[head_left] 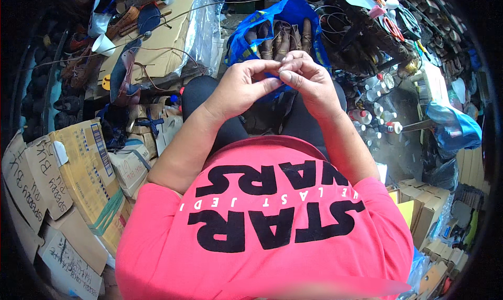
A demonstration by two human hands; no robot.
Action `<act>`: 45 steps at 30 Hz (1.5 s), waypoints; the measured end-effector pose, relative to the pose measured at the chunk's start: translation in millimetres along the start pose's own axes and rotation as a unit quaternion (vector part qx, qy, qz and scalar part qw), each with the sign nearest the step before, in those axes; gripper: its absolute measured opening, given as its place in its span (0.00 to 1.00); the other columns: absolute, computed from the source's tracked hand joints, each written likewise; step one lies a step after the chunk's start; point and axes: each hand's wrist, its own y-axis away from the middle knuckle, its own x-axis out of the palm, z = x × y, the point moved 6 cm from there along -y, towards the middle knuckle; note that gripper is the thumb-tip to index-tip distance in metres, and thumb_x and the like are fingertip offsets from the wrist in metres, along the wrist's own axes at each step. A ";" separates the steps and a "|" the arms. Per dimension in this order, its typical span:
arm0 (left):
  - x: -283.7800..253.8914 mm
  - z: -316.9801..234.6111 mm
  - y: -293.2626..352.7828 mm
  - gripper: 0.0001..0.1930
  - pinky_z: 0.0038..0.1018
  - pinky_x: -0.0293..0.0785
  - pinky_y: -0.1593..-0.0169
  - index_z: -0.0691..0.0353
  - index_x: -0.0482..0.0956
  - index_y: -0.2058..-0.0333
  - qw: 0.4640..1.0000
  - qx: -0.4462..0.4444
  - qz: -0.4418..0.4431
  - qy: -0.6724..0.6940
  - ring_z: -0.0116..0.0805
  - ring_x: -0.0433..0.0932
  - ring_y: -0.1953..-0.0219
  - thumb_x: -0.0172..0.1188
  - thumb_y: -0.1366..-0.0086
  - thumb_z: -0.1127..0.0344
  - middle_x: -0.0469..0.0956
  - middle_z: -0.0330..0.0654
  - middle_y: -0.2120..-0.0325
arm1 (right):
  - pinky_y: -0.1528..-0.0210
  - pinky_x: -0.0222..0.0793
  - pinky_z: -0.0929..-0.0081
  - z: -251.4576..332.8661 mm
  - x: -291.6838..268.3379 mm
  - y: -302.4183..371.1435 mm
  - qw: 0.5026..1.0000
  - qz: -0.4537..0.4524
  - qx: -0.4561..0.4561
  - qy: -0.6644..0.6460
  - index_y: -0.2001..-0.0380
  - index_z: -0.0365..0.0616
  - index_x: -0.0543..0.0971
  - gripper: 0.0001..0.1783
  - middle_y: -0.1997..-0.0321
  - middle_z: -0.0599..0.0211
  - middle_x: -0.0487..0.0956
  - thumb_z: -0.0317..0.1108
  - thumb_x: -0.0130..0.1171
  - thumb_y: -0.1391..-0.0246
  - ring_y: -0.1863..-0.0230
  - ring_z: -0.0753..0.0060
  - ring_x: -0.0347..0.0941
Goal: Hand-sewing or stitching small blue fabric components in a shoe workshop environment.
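Note:
Above my lap, my left hand (245, 85) and my right hand (310, 84) meet with their fingertips close together. Thumb and forefinger of each hand are pinched. Whatever is between them, if anything, is too small to make out. Just beyond the hands stands a blue plastic bag (237, 44) with its mouth open. Several brown, shoe-shaped pieces (282, 38) stick up inside it; the hands hide the bag's lower front.
To the left are a cardboard-covered bench (170, 43) with a white cup (103, 45), a dark strip of material (124, 72), and stacked cardboard boxes (81, 158). Several small bottles (361, 115) stand on the right, near a blue plastic bundle (453, 124). Thin cords cross the bench.

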 end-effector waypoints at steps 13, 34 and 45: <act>14.7 27.6 -17.1 0.08 0.19 0.69 0.61 0.66 0.76 0.66 0.994 -0.057 0.069 -0.062 0.20 0.72 0.67 0.57 0.46 0.76 0.76 0.34 0.71 | 0.56 0.63 0.78 4.5 -2.5 -0.6 0.990 -0.021 -0.039 0.131 0.74 0.41 0.79 0.07 0.63 0.68 0.69 0.31 0.64 0.58 0.57 0.75 0.65; -1.1 20.1 -0.8 0.09 0.17 0.71 0.62 0.67 0.77 0.63 0.995 0.017 -0.073 0.065 0.20 0.74 0.68 0.58 0.44 0.75 0.78 0.38 0.69 | 0.61 0.67 0.81 12.0 -6.3 1.4 0.982 -0.066 -0.064 0.162 0.74 0.37 0.76 0.04 0.70 0.67 0.77 0.27 0.59 0.54 0.66 0.79 0.71; -2.8 19.3 0.5 0.09 0.18 0.72 0.60 0.68 0.77 0.63 0.994 0.022 -0.073 0.080 0.23 0.75 0.67 0.57 0.44 0.76 0.78 0.40 0.69 | 0.63 0.67 0.80 20.1 -1.1 -0.1 0.967 -0.074 -0.086 0.230 0.77 0.37 0.77 0.04 0.72 0.65 0.77 0.27 0.60 0.57 0.68 0.77 0.72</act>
